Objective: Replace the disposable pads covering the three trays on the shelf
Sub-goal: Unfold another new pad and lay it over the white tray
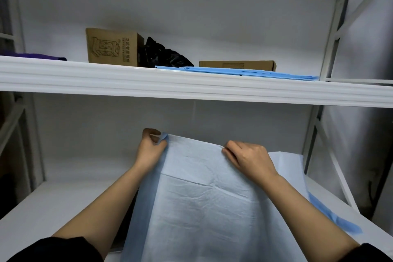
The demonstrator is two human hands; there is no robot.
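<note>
Just one head-worn wide-angle view here, facing forward into the shelf [191, 85] from up close. It sits about level with the upper board, looking down onto the lower one.

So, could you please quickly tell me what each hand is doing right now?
Left hand: closed, pinching the far left corner of the pad.
Right hand: closed, pinching the pad's far edge.

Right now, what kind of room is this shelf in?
Likely a storage or utility room: white metal shelving, cardboard boxes beside a black bag, and folded blue pads stacked above.
</note>
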